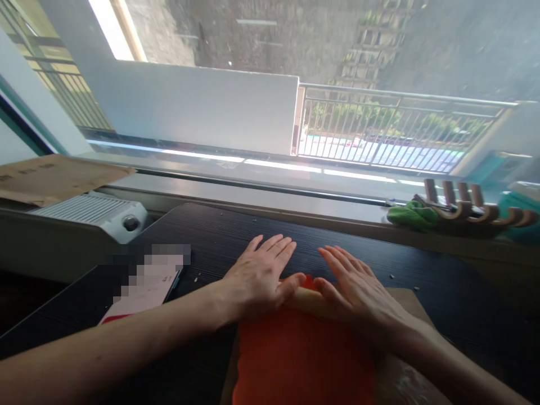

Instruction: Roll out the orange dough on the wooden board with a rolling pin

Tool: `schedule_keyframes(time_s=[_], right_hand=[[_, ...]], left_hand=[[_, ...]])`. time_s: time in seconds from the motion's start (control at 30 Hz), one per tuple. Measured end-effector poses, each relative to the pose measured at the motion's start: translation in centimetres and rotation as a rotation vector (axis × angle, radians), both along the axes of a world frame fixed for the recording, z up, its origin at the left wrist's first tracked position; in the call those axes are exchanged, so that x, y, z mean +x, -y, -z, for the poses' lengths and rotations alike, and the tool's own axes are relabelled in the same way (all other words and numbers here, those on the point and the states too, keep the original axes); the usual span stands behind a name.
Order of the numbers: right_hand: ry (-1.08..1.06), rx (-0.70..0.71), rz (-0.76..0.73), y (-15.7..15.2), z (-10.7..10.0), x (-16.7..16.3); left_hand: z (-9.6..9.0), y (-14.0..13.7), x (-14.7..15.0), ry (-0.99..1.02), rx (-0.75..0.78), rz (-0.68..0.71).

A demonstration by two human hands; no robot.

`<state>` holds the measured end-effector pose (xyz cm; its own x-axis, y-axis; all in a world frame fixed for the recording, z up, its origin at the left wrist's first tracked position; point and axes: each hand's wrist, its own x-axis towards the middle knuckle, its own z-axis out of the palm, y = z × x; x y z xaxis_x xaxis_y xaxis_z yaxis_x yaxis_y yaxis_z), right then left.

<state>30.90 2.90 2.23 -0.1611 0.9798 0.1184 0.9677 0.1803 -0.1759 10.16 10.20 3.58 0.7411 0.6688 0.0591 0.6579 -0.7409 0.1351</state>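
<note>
A pale rolling pin (310, 301) lies crosswise on a thin orange sheet (301, 360), which looks like rolled-out dough or clay. My left hand (264, 270) rests over the pin's left end, fingers stretched forward. Over its right end lies my right hand (352, 284), its fingers also straight and extended. Both palms touch the pin without wrapping round it, and they hide its ends. A bit of the orange sheet shows beyond the pin, between my thumbs. Under the sheet is a brown board (408, 302), partly covered by my right forearm.
The dark table (202, 225) has small crumbs on it. To the left lies a phone (147, 289) with a lit screen. A radiator (101, 211) with brown paper (54, 177) on top stands by the window. A green cloth (411, 216) and brown hooks (459, 208) sit on the sill.
</note>
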Motion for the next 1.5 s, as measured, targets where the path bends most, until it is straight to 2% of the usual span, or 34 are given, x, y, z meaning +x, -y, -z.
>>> schedule_keyframes(time_s=[0.1,0.23,0.3,0.37,0.5,0.57,0.63,0.8,1.03,1.23,1.37,1.43,1.5], right_hand=[[0.003,0.008,-0.024,0.9,-0.1,-0.2],[0.006,0.093,-0.225,5.0,-0.2,-0.8],[0.001,0.092,-0.268,5.7,-0.1,-0.9],[-0.009,0.072,-0.199,4.5,0.1,-0.8],[-0.083,-0.026,0.056,-0.4,0.2,-0.4],[-0.14,-0.049,0.129,-2.2,0.1,-0.1],[-0.182,-0.029,0.176,-2.9,0.1,0.1],[-0.218,0.093,0.245,-1.1,0.5,-0.5],[-0.144,0.094,0.392,3.7,-0.3,-3.6],[-0.062,0.159,0.397,8.1,0.0,-5.5],[-0.011,0.234,0.378,7.7,0.6,-5.6],[0.001,0.251,0.403,6.1,0.6,-5.4],[-0.016,0.191,0.468,3.9,0.6,-5.0]], left_hand=[[-0.1,0.5,-0.3,-0.01,-0.009,-0.003],[0.5,4.0,-2.7,0.063,0.082,0.123],[0.6,4.7,-3.0,0.07,0.092,0.159],[0.5,3.9,-2.3,0.05,0.07,0.124],[-0.2,-0.4,0.9,0.001,-0.022,-0.049],[-0.6,-2.0,2.1,-0.054,-0.107,-0.09],[-0.8,-2.4,2.5,-0.11,-0.153,-0.105],[-0.4,0.5,0.7,-0.089,-0.033,-0.101],[-1.0,5.6,-1.3,-0.079,0.011,-0.131],[-1.0,9.8,-2.7,-0.064,0.036,-0.189],[-0.9,8.5,-1.4,-0.059,0.019,-0.271],[-1.1,6.9,0.0,-0.041,0.03,-0.322],[-1.1,5.2,1.4,-0.025,0.029,-0.375]])
